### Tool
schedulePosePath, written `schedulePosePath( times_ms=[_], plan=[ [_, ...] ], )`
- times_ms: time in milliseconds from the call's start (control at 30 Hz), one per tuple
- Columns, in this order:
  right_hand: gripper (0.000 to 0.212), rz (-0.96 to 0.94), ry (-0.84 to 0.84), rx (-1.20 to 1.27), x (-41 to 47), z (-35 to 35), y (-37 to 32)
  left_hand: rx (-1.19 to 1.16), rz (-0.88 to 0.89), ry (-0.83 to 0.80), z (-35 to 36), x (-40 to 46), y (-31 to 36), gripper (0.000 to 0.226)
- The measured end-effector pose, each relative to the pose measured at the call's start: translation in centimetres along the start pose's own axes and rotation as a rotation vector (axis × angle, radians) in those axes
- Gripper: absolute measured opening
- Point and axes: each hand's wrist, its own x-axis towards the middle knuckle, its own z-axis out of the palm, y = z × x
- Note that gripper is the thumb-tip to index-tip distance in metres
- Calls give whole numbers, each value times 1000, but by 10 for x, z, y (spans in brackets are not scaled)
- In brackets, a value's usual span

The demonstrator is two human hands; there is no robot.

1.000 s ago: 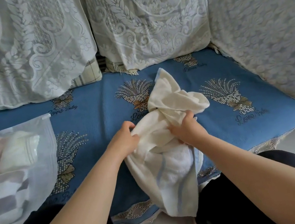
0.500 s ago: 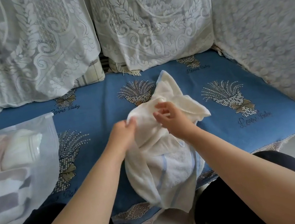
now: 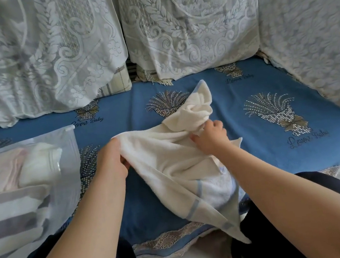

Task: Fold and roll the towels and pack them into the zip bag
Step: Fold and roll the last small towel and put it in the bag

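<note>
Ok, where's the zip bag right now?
In the head view the zip bag lies at the left edge on the blue sofa cover, left of the left hand, with rolled towels already inside.

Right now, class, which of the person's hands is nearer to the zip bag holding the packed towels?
Left. The left hand grips the cream towel just right of the zip bag; the right hand holds the towel's far side, farther away.
</note>
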Motion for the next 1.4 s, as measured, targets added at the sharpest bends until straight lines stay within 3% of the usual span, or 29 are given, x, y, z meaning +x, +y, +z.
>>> schedulePosePath(
  times_ms=[100, 167, 267, 367, 467, 567, 633, 733, 800, 900, 1000, 1067, 1167, 1267, 1400],
  plan=[
    [78, 240, -105, 315, 8, -5, -9, 53, 47, 22, -5, 6, 4, 29],
    [65, 187, -248, 227, 5, -13, -8, 63, 77, 24, -11, 12, 3, 36],
    [56, 173, -313, 250, -5, -31, 0, 37, 135, 19, -20, 5, 7, 37],
    [36, 320, -360, 792, -19, -62, 8, 14, 202, 45, -32, -2, 13, 42],
    [11, 203, -237, 1108, -34, -92, 6, -159, 210, -196, -45, -17, 25, 31],
    [14, -42, -46, 1224, -58, -123, -11, -164, 335, -458, -52, -35, 42, 18],
    [22, -215, 123, 1162, -75, -147, -24, -91, 478, -445, -53, -55, 57, 17],
    [17, -425, 400, 875, -94, -188, -43, 136, 754, -268, -61, -77, 83, 22],
    [14, -503, 492, 706, -104, -213, -51, 239, 907, -162, -71, -89, 100, 27],
    [9, -510, 574, 587, -115, -236, -55, 181, 1003, -101, -83, -111, 111, 27],
    [19, -441, 605, 516, -125, -245, -53, 106, 1045, -32, -87, -132, 111, 18],
    [29, -434, 529, 515, -131, -248, -51, -4, 1030, -65, -90, -143, 110, 26],
    [28, -450, 415, 505, -146, -259, -48, -137, 1054, -71, -93, -161, 110, 19],
    [13, -521, 498, 561, -171, -276, -51, -214, 1274, 135, -95, -192, 110, 25],
    [16, -571, 584, 828, -196, -301, -67, -349, 1483, 262, -93, -233, 127, 17]
  ],
)
